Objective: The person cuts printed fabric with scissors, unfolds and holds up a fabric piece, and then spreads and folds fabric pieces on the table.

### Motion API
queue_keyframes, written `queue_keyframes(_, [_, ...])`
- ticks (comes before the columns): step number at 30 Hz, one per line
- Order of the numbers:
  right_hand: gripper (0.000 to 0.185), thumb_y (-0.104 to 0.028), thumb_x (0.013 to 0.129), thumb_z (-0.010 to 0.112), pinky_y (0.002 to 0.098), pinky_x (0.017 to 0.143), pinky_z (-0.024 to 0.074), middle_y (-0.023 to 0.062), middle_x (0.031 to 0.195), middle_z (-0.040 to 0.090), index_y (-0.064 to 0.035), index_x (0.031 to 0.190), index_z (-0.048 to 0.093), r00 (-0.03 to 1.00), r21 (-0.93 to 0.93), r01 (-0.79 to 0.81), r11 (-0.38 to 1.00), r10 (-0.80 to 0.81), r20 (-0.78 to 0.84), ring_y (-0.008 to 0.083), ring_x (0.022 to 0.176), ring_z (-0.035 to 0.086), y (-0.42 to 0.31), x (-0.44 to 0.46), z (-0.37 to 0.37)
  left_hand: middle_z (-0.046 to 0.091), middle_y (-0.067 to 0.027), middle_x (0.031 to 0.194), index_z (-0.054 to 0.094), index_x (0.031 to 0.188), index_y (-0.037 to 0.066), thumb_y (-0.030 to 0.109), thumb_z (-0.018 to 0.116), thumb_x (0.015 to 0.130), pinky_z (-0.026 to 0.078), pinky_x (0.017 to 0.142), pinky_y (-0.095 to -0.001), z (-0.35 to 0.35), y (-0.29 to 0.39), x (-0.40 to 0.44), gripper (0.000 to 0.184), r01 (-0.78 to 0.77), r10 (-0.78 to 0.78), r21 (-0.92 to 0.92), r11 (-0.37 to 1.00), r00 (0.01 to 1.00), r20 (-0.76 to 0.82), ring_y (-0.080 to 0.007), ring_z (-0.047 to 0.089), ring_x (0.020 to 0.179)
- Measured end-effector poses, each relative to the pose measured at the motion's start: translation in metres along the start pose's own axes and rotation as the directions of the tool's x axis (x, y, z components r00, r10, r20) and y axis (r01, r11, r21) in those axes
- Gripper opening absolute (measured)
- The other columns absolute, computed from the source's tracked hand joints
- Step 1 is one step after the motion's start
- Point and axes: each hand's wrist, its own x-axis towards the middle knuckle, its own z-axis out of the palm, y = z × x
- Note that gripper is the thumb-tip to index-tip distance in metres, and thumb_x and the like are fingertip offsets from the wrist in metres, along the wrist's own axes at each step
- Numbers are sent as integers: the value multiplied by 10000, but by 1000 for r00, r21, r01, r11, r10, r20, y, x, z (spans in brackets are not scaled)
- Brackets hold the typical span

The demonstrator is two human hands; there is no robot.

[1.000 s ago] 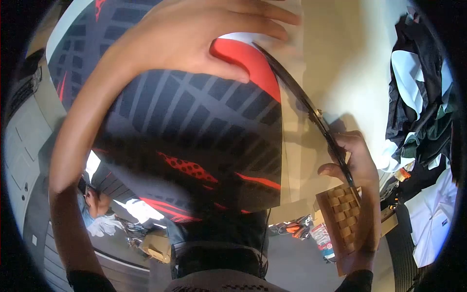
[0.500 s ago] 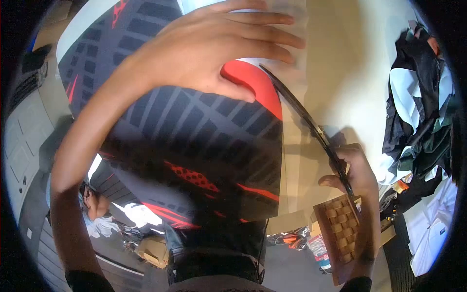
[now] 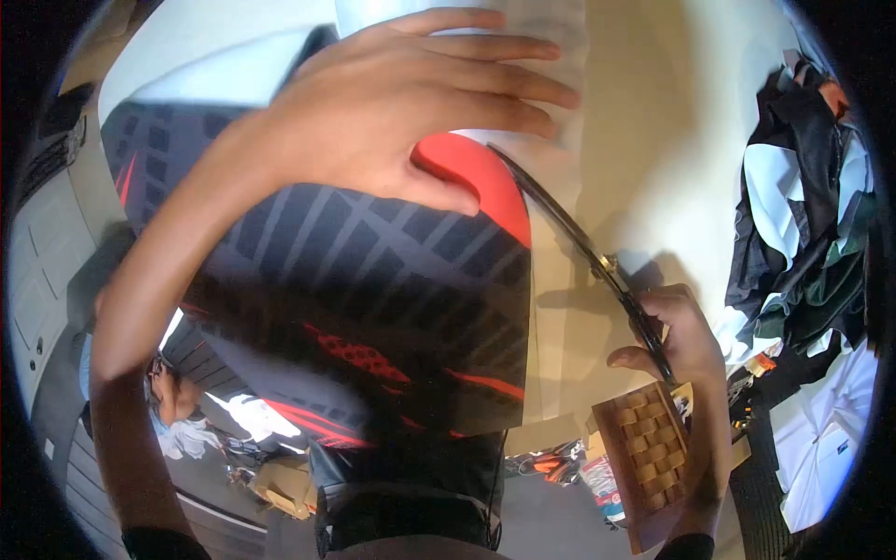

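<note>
My left hand [image 3: 411, 107] lies with fingers spread on a dark printed fabric piece [image 3: 373, 289] with grey bars and red streaks. Its fingertips reach past the cloth onto pale paper. Beside its thumb the fabric has a red curved edge [image 3: 495, 191]. My right hand [image 3: 686, 331] is closed on the handles of dark scissors [image 3: 579, 238]. Their blades look close together and run along the red edge, with the tip near my left hand. A pale underside [image 3: 205, 75] shows at the fabric's far left, beyond my left arm.
Tan paper [image 3: 565, 373] lies on the pale table [image 3: 672, 121]. A woven-topped wooden box [image 3: 649, 443] is under my right wrist. Heaped dark and white cloth [image 3: 793, 205] stands at the right, with white fabric [image 3: 831, 439] below. Another person [image 3: 173, 397] is at the lower left.
The fabric's far left part has folded over, so its pale underside now shows. The scissors and both hands keep nearly the same positions, while the view has shifted slightly.
</note>
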Motion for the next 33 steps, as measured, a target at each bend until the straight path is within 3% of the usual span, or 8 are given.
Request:
queue_keyframes(13, [517,-255,579,913,298,461,268,-10,456,368,-101,559,420,999,34,52,998,-52,6,175,402,297,9,-2,-4,526,37,1395,625,1233,168,459,708,673,252,1149,-448,3,0,-1,637,10,-10,-14,1000,1000,-9,-220,377,1382])
queue_keyframes(33, [555,-283,587,913,283,454,274,-4,440,361,-103,534,390,998,-145,-6,989,15,56,187,391,287,-8,7,-28,505,43,1409,605,1212,140,371,703,671,248,1154,-445,-5,3,-5,596,30,-32,25,999,998,45,-206,370,1382])
